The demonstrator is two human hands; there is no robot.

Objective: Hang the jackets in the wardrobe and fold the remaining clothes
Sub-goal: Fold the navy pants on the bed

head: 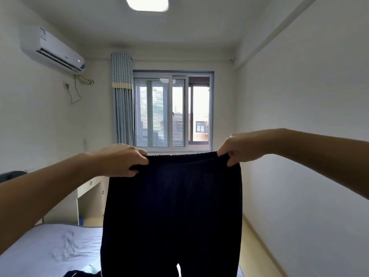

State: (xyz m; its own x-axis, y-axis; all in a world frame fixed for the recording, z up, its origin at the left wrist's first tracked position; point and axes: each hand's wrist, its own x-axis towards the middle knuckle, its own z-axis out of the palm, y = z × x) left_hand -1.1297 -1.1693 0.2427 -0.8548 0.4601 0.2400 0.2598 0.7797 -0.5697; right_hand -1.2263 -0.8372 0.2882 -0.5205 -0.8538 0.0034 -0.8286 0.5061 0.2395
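Trousers (pixel 171 206) of dark navy ribbed knit hang between the two grips, the waistband stretched level in the air. The left grip (pixel 123 159) pinches the waistband's left corner, fingers curled over the cloth; the right grip (pixel 237 148) pinches the right corner likewise. Below the left grip lies a bed (pixel 50 246) with a pale lilac sheet; beyond both grips stands a grey-framed window (pixel 171 110).

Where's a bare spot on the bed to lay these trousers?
The bed is bare on the left, between the desk and the dark clothes at the bottom edge. Near those clothes it is crowded. The left hand and right hand hold the trousers up.
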